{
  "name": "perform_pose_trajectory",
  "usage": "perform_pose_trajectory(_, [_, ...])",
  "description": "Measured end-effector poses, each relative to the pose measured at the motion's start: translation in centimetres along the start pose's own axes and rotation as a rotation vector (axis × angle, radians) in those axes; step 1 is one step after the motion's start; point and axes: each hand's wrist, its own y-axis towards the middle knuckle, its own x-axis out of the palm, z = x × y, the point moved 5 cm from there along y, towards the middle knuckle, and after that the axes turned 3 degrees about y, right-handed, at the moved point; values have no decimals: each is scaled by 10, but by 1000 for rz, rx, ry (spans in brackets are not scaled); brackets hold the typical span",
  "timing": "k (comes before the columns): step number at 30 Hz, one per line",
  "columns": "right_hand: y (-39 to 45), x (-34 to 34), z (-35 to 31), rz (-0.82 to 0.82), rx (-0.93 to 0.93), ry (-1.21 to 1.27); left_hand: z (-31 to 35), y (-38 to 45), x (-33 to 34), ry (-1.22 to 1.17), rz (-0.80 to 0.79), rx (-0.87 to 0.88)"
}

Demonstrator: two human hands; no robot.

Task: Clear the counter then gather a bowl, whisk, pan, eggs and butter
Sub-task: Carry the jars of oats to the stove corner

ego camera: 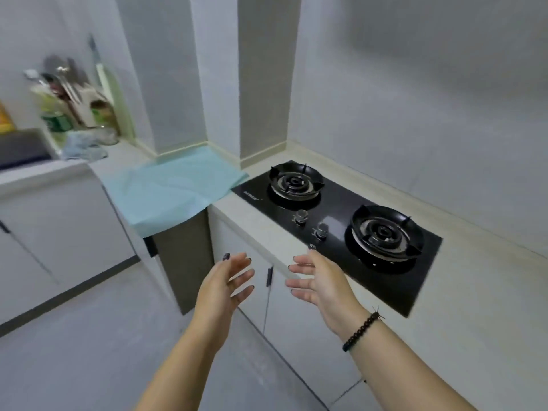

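Both my hands held out with nothing in them, in front of the worktop.

My left hand (229, 281) and right hand (315, 280) face each other palm to palm, fingers relaxed and spread, gripping nothing, just off the front edge of the pale, matte worktop (267, 229). A glossy black glass stove (341, 221) is set into it, with two round ridged burners and two small metal knobs near its front edge. A smooth light-blue cloth (175, 188) lies flat over the corner stretch, hanging past the front edge. At the far left end, by the dark sink (20, 149), stand a blurry cluster of utensils (63, 84) and a crumpled rag (83, 145) (too blurred to pick out a whisk). A beaded black bracelet (360, 330) circles my right wrist.
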Motion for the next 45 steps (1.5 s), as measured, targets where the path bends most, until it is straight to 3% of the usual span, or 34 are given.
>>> perform_pose_trajectory(10, [-21, 274, 33, -373, 16, -194, 86, -3, -245, -151, 358, 129])
perform_pose_trajectory(21, [-52, 492, 77, -644, 35, -264, 148, -36, -441, -207, 608, 224])
perform_pose_trajectory(34, [-37, 665, 104, -925, 82, -423, 182, -7, -563, -296, 869, 263])
perform_pose_trajectory(45, [58, 834, 45, -1059, 55, -447, 276, 99, -644, -431, 1017, 380])
